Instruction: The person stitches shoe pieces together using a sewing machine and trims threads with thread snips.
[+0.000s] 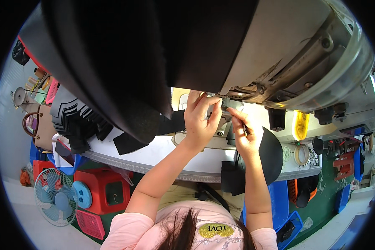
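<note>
Here, the left hand [200,121], fingertips pinched together, sits just left of the right hand [252,139], which seemingly grips a slim dark tool [245,130] below the sewing machine [285,41].

Pale-grey metal machine head [283,37] and broad black mass [121,54] bar the far side; white tabletop [158,148], near left, seems passable.

Head view: left fisheye, looking down past the pink shirt [216,214]
Sewing machine [287,33]: very near, upper right
Green floor [329,204]: farther, below
</note>
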A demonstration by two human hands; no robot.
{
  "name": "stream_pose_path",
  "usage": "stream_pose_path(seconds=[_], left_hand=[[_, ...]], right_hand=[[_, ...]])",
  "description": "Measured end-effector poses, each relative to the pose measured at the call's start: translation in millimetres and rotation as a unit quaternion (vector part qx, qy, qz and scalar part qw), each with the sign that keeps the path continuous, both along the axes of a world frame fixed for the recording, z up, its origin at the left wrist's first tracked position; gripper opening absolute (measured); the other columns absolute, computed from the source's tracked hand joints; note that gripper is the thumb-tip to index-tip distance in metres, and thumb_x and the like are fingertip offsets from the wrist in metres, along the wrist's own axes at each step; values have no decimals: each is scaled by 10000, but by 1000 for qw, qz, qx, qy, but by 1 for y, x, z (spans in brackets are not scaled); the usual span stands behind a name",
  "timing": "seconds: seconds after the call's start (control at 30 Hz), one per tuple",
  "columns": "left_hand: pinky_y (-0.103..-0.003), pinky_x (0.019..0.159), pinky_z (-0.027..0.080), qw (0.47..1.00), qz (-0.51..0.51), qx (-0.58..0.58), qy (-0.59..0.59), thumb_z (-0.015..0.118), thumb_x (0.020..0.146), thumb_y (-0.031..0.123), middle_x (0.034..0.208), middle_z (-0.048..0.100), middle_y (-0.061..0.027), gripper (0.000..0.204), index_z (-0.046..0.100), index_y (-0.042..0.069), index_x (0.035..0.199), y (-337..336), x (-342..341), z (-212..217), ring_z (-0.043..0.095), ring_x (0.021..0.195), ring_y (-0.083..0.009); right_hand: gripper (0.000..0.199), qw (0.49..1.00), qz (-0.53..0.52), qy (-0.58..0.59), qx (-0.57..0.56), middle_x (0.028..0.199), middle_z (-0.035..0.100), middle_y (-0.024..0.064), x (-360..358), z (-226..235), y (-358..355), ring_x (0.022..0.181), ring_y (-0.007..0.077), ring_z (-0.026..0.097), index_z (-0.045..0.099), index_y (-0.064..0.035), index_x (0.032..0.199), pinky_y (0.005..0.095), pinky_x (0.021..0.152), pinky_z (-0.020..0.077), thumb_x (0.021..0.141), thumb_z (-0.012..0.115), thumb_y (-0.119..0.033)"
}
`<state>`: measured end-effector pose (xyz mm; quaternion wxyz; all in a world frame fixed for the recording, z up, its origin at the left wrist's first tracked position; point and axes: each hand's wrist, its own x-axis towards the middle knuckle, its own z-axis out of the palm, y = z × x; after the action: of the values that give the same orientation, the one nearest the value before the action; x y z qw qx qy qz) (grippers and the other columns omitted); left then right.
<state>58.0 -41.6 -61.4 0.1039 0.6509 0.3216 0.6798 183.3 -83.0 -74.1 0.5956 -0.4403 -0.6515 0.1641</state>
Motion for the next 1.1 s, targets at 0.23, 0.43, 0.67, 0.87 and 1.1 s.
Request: stream_pose_path(seconds=[0.23, 0.43, 0.67, 0.87, 1.1], left_hand=[[-312, 672, 473, 1000, 2, 3, 7, 619, 707, -82, 1041, 519, -141, 135, 575, -5, 809, 0, -2, 0, 569, 801, -251], [-311, 657, 468, 1000, -4, 11, 5, 616, 708, -87, 1025, 515, -146, 136, 574, -6, 809, 1, 0, 1, 568, 788, -251], [-316, 660, 470, 1000, 7, 1, 2, 621, 712, -87, 1008, 517, -148, 136, 582, -6, 814, 0, 2, 2, 559, 823, -258], [-314, 682, 478, 1000, -1, 15, 5, 613, 716, -107, 1019, 514, -148, 161, 590, -6, 838, 1, 2, 1, 558, 837, -265], [-319, 696, 466, 1000, 6, 20, -2, 606, 711, -106, 1016, 509, -151, 158, 580, -11, 834, 1, 0, -1, 555, 817, -264]], right_hand=[[208, 1000, -2, -8, 5, 696, 516, -15, 1, 0, 0, 567, 43, 424, 637, -28, 1016, 170, 510, 352, 842, 545, 39], [185, 999, -2, 23, -49, 762, 608, 45, 2, 2, -3, 673, 114, 551, 661, -39, 973, 221, 633, 434, 818, 580, 19], [189, 995, -41, -64, 68, 733, 593, 29, 2, 6, 9, 601, 87, 514, 633, -11, 968, 198, 548, 406, 805, 576, 65], [196, 957, -140, -207, 149, 710, 609, 86, 1, 23, 19, 589, 211, 574, 636, -31, 868, 270, 560, 436, 692, 670, 49], [187, 952, -149, -207, 167, 677, 615, 56, -2, 23, 23, 590, 200, 580, 640, -49, 841, 284, 563, 426, 681, 681, 39]])
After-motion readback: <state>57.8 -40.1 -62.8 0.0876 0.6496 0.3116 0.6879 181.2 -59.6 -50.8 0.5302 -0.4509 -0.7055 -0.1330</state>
